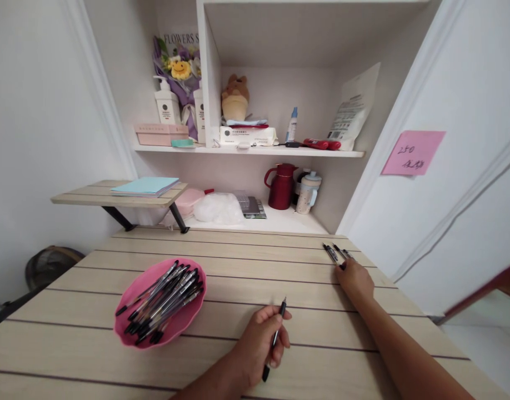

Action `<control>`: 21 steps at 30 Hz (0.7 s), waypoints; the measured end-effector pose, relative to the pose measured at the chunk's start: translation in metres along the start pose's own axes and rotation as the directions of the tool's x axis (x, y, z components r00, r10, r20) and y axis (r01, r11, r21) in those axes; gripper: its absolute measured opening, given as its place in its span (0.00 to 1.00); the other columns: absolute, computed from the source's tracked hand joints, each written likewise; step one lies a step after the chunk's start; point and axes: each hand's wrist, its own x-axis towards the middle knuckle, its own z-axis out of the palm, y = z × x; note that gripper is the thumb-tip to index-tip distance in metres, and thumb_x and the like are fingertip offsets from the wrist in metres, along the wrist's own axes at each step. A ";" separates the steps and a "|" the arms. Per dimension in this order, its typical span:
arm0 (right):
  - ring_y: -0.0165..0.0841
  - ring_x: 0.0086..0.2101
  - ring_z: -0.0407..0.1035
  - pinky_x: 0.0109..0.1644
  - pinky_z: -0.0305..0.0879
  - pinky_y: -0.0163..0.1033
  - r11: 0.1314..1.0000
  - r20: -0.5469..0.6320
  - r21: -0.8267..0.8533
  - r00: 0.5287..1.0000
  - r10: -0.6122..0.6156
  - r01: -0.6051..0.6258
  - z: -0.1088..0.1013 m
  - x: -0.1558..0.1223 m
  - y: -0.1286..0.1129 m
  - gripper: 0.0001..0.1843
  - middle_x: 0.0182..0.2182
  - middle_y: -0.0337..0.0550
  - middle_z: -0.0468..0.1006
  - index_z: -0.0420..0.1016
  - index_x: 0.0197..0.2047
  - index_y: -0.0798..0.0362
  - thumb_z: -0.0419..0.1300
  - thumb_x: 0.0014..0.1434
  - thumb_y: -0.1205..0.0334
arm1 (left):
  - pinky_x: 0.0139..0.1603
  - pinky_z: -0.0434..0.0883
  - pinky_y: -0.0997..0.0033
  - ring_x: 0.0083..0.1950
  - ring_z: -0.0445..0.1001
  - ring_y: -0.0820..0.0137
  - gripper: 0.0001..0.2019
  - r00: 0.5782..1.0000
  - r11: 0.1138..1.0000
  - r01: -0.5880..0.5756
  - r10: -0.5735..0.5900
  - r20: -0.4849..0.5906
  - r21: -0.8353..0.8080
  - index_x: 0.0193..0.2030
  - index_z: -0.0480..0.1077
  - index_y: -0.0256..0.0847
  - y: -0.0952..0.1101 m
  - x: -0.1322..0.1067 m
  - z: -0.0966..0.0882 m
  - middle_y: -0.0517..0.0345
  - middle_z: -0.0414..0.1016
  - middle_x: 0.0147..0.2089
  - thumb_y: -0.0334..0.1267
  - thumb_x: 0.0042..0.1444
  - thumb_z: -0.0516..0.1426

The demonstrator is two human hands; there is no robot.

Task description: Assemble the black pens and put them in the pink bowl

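My left hand (261,341) is closed around a black pen (274,338), held upright-tilted over the middle of the wooden table (238,266). My right hand (355,279) reaches to the far right of the table, its fingers resting on the ends of a few black pens (336,253) that lie side by side there. A pink bowl (132,328) at the left holds several black pens (165,303) in a heap.
A small raised shelf (88,197) with a blue notebook (145,185) stands at the back left. Behind the table, shelves hold a red jug (281,186), a cup (308,193), bottles and boxes. A pink note (412,152) is stuck on the white door at right.
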 end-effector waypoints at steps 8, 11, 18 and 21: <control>0.45 0.37 0.71 0.32 0.63 0.41 1.000 -0.017 0.010 1.000 -0.002 0.002 0.000 0.001 0.003 0.18 0.36 0.55 0.77 0.72 0.41 0.54 0.49 0.54 0.54 | 0.12 0.42 0.79 0.10 0.51 0.84 0.16 1.000 1.000 -0.004 0.004 0.020 0.011 0.43 0.63 0.36 -0.001 0.001 -0.002 0.65 0.65 0.20 0.45 0.51 0.53; 0.45 0.37 0.71 0.31 0.62 0.40 1.000 -0.026 0.018 1.000 -0.010 0.011 -0.001 0.001 0.004 0.18 0.36 0.55 0.76 0.72 0.41 0.55 0.49 0.54 0.54 | 0.12 0.42 0.79 0.10 0.51 0.84 0.15 1.000 1.000 -0.007 0.007 0.022 0.016 0.43 0.63 0.36 0.000 0.001 -0.002 0.65 0.65 0.20 0.44 0.52 0.52; 0.43 0.36 0.71 0.33 0.62 0.40 0.997 -0.029 0.021 0.997 -0.077 0.078 -0.008 -0.009 -0.003 0.18 0.35 0.51 0.77 0.73 0.40 0.51 0.49 0.55 0.52 | 0.13 0.42 0.79 0.11 0.51 0.84 0.16 1.000 1.000 0.008 -0.008 0.021 0.010 0.43 0.63 0.36 0.000 0.001 -0.002 0.65 0.66 0.21 0.44 0.51 0.53; 0.42 0.36 0.71 0.34 0.62 0.40 0.984 0.022 -0.007 0.984 -0.179 0.180 -0.010 -0.015 -0.013 0.16 0.34 0.51 0.77 0.75 0.39 0.50 0.50 0.55 0.54 | 0.12 0.42 0.79 0.11 0.52 0.84 0.16 1.000 1.000 0.005 -0.006 0.031 0.010 0.43 0.63 0.36 -0.001 0.002 -0.003 0.65 0.66 0.21 0.44 0.52 0.53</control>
